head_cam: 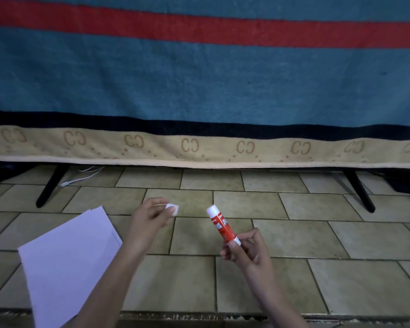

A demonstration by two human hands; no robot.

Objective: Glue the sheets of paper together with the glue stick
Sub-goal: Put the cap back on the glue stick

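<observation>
Right hand (pixel 244 250): raised above the tiled surface, thumb and curled fingers pinching the bottom end of the glue stick (pixel 222 224).
Glue stick: red and white tube, uncapped, tilted so its white top end leans up and to the left; the words "GLUE STICK" read along its red label.
Left hand (pixel 152 215): also raised, to the left of the glue stick and apart from it, fingers curled round the small white cap (pixel 172 208), which shows at the fingertips.
Gap between hands: the cap and the tube's open top are near each other but not touching.
Sheets of paper (pixel 68 263): white sheets lying flat on the tiles at lower left, stacked slightly askew so that a second edge shows along the top and right side; the left forearm crosses over their near right corner.
Tabletop (pixel 329 237): a surface of pale greenish-beige tiles with dark joints, carrying the paper; whether it is a tabletop or a floor I cannot tell.
Front edge (pixel 199 317): a dark, rough strip runs along the near side of the tiles.
Stand legs (pixel 51 185): two black slanted legs rest on the tiles, one at far left, one at far right.
Blanket (pixel 199 79): teal cloth with a red stripe, a dark band and a beige border of repeated "CC" marks, hanging above the legs.
Cable (pixel 81 177): white, lying on the tiles beneath the blanket at left.
</observation>
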